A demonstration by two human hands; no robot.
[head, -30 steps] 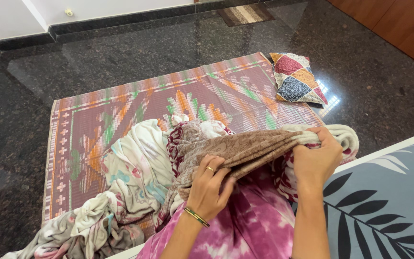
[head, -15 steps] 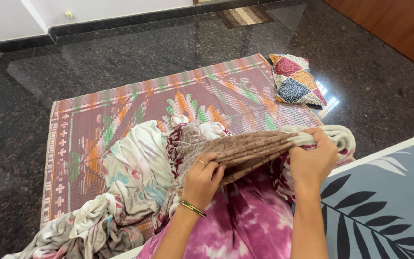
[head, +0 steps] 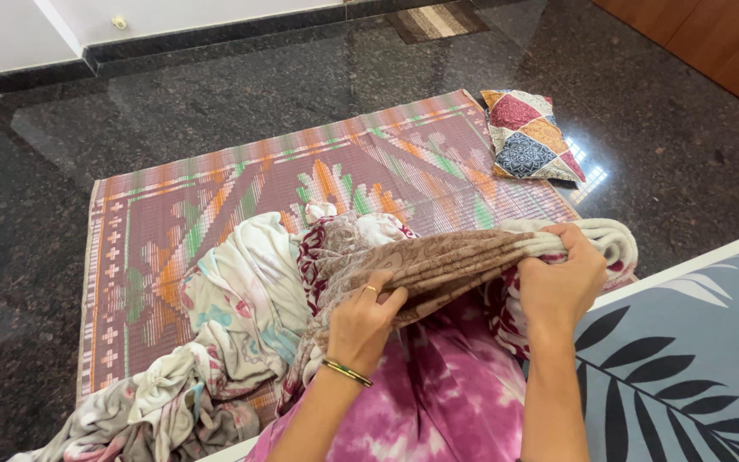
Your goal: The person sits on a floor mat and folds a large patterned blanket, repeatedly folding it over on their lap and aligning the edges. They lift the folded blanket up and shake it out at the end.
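My left hand [head: 365, 323], with a ring and a bangle on the wrist, grips a bunched brown patterned blanket [head: 446, 261] from below. My right hand [head: 559, 282] pinches the same blanket's gathered edge at the right, where its cream and maroon lining shows. The blanket is stretched between both hands above my lap, which is covered by pink tie-dye cloth [head: 438, 393].
A pale floral sheet [head: 233, 334] lies crumpled on a striped woven mat [head: 215, 197] over the dark granite floor [head: 258, 85]. A patchwork pillow [head: 530, 135] rests at the mat's far right corner. A grey leaf-print bed [head: 694, 359] is at the right.
My left hand has slid a little further along under the blanket and the folds are gathered tighter between the hands. My right hand has barely moved.
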